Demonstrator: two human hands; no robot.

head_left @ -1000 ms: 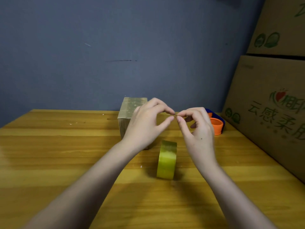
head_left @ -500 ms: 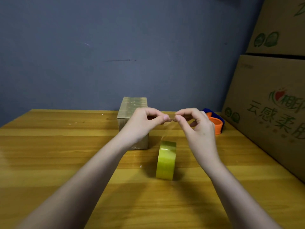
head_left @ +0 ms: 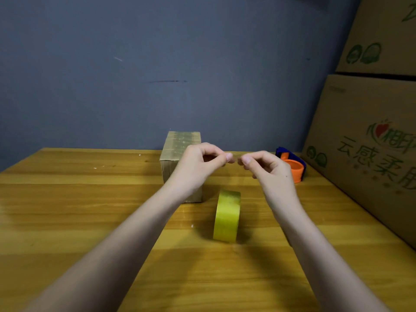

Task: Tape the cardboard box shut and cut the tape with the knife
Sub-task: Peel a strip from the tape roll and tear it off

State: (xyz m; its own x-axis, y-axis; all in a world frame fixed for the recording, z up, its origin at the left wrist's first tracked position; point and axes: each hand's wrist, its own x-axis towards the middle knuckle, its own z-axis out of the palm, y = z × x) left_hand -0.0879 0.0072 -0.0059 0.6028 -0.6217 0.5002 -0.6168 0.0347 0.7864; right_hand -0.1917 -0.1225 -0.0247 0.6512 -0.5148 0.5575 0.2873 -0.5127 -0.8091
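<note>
A small cardboard box (head_left: 180, 147) stands at the back of the wooden table (head_left: 67, 210), its top covered in shiny tape. My left hand (head_left: 198, 165) hovers in front of the box's right side and hides part of it. My right hand (head_left: 267, 170) is level with it, a little to the right. Thumb and forefinger of each hand are pinched, tips almost meeting, with a faint clear tape strip (head_left: 235, 159) between them. Below the hands, a yellow-green tape roll (head_left: 227, 216) stands on its edge. No knife is in view.
An orange and blue object (head_left: 292, 167) lies at the back right of the table, behind my right hand. Large printed cardboard cartons (head_left: 364, 143) are stacked along the table's right side. A grey-blue wall closes off the back.
Both hands have sunk a little and their pinched fingertips have drawn slightly apart. The tape roll and the box have stayed where they were.
</note>
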